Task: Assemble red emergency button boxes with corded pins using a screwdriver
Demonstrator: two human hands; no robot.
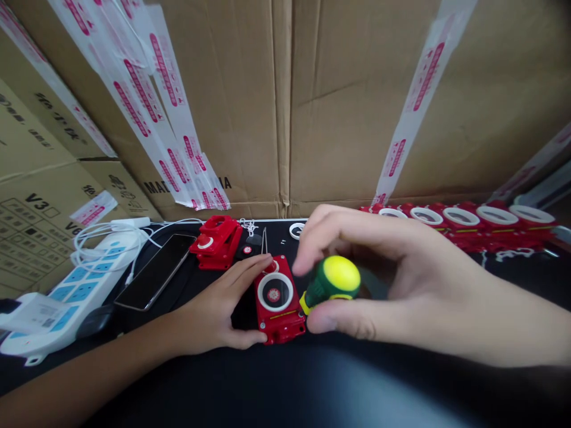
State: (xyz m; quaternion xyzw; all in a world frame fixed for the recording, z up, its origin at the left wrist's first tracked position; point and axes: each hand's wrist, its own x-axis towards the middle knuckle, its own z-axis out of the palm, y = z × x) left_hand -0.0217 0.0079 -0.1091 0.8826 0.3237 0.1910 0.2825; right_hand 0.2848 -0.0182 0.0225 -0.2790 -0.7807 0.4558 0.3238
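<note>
A small red box-like device (pixel 284 334) lies on the black surface, with a white ring (pixel 263 303) around a dark round window on top. My left hand (pixel 216 306) steadies it, fingers at its top edge and thumb at its lower left corner. In my right hand (pixel 397 267) is a short, stubby screwdriver (pixel 341 278) with a green and yellow handle. Its tip points at the lower right corner of the device; whether it sits in a screw cannot be made out. Just beyond the device lie tweezers (pixel 264 238), partly behind my left fingers.
More red parts (pixel 218 241) stand behind my left hand. A phone (pixel 156 273) and a white power strip (pixel 89 291) with cables lie at left. A loose white ring (pixel 293 230) is at the back. Several red devices (pixel 491 229) line the back right, before cardboard boxes (pixel 348 119).
</note>
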